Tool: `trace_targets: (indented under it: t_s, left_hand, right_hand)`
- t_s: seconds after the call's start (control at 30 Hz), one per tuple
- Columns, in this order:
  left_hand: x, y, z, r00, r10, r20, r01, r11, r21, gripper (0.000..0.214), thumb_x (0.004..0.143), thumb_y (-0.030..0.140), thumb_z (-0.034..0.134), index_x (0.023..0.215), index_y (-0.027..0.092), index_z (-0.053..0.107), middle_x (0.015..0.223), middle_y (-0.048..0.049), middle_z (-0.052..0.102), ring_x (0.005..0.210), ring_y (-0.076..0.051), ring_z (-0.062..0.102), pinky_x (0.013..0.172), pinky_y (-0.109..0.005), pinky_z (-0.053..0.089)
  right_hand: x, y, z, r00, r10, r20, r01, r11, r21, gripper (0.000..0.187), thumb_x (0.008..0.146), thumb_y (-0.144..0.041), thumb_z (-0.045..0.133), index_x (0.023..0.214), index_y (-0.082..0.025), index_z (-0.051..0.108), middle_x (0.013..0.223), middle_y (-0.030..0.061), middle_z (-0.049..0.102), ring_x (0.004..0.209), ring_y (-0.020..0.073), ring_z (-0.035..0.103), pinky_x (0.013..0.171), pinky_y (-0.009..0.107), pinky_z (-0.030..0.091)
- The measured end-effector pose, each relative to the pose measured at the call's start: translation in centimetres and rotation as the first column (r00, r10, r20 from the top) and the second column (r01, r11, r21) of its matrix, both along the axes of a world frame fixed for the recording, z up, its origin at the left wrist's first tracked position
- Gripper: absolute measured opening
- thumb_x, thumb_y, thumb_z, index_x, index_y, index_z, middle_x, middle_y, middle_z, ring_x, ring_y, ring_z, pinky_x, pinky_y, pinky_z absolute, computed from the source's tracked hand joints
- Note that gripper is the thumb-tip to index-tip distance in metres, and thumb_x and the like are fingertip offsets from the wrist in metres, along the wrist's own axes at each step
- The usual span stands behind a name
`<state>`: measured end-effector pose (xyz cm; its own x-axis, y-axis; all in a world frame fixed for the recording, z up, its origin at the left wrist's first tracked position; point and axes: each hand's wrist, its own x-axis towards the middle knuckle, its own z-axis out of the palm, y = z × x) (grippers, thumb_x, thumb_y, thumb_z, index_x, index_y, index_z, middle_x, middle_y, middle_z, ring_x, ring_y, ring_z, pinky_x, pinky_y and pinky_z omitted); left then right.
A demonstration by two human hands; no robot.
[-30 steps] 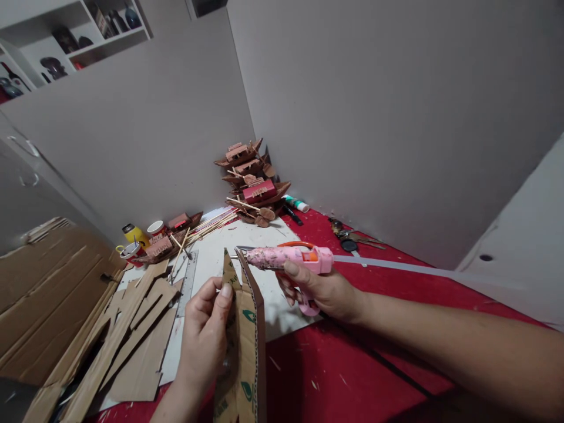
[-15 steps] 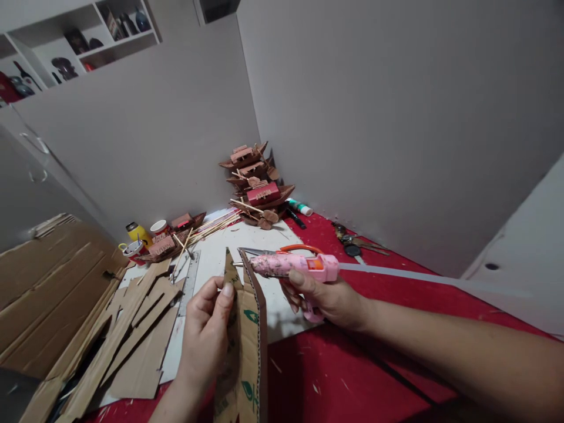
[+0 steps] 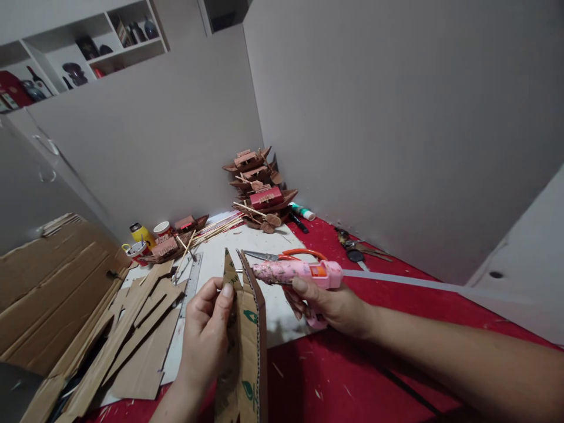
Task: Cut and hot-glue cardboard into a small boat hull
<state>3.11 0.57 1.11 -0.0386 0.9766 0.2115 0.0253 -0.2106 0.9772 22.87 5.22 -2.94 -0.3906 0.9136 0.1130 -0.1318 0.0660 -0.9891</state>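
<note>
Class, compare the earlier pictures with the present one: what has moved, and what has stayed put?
The right hand has drawn the glue gun slightly down and away from the top of the cardboard piece, uncovering the scissors behind. The left hand still pinches that piece; nothing taken or released.

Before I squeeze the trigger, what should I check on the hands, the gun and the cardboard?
1. Left hand grips the cardboard, which stands upright: ok.
2. Right hand wraps the gun: ok.
3. Nozzle touches the cardboard's top edge: cannot tell; it is right at it.
4. Glue stick sits in the gun's rear: ok.
5. Left thumb is away from the nozzle: not ok; it looks close.
6. Scissors lie behind the gun, apart from it: ok.
</note>
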Motion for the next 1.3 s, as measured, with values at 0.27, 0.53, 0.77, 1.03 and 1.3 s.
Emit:
trace_targets:
  t_s: [0.27, 0.53, 0.77, 1.03, 1.3]
  left_hand:
    - [-0.3, -0.1, -0.1, 0.999, 0.024, -0.041, -0.023, 1.000, 0.018, 0.026, 0.085, 0.043, 0.065, 0.082, 0.018, 0.063, 0.067, 0.0029, 0.057, 0.060, -0.009, 0.048, 0.055, -0.018, 0.039]
    - [-0.5, -0.1, -0.3, 0.999, 0.001, -0.035, -0.001, 1.000, 0.013, 0.023, 0.087, 0.042, 0.062, 0.087, 0.019, 0.063, 0.071, 0.0029, 0.058, 0.062, -0.009, 0.048, 0.056, -0.018, 0.039]
    - [-0.5, -0.2, 0.5, 0.994, 0.005, -0.113, 0.002, 0.998, 0.069, 0.025, 0.087, 0.041, 0.063, 0.076, 0.019, 0.062, 0.065, 0.0034, 0.053, 0.059, -0.009, 0.043, 0.055, -0.018, 0.036]
    - [-0.1, -0.9, 0.9, 0.983, -0.081, -0.162, 0.089, 0.995, 0.041, 0.029, 0.089, 0.041, 0.058, 0.073, 0.017, 0.060, 0.065, 0.0018, 0.049, 0.061, -0.011, 0.040, 0.055, -0.021, 0.034]
    - [-0.1, -0.9, 1.1, 0.944, -0.158, -0.289, 0.173, 0.985, 0.026, 0.033, 0.092, 0.040, 0.052, 0.068, 0.018, 0.050, 0.061, 0.0039, 0.038, 0.058, -0.011, 0.031, 0.053, -0.023, 0.028]
  right_hand:
    - [0.0, 0.0, -0.4, 0.998, 0.042, 0.039, -0.042, 0.999, 0.007, 0.068, 0.063, -0.085, 0.056, 0.051, -0.019, 0.046, 0.046, -0.0031, 0.042, 0.041, 0.0076, 0.040, 0.042, 0.024, 0.030]
    - [0.0, 0.3, -0.9, 0.997, 0.069, 0.029, -0.069, 0.997, 0.016, 0.067, 0.064, -0.084, 0.057, 0.050, -0.019, 0.045, 0.045, -0.0033, 0.041, 0.040, 0.0080, 0.039, 0.041, 0.025, 0.029]
    - [1.1, 0.9, 0.1, 0.992, 0.119, 0.033, -0.122, 0.982, 0.142, 0.063, 0.069, -0.077, 0.059, 0.051, -0.019, 0.048, 0.043, -0.0042, 0.041, 0.041, 0.0079, 0.039, 0.040, 0.022, 0.029]
    - [3.5, 1.6, 2.1, 0.966, 0.230, 0.117, -0.249, 0.948, 0.200, 0.052, 0.072, -0.067, 0.065, 0.073, -0.016, 0.069, 0.048, -0.0033, 0.049, 0.040, 0.0070, 0.039, 0.037, 0.019, 0.030]
    - [4.8, 2.3, 2.8, 0.914, 0.340, 0.221, -0.383, 0.903, 0.195, 0.055, 0.076, -0.062, 0.065, 0.102, -0.015, 0.075, 0.048, -0.0023, 0.052, 0.037, 0.0061, 0.037, 0.033, 0.016, 0.027]
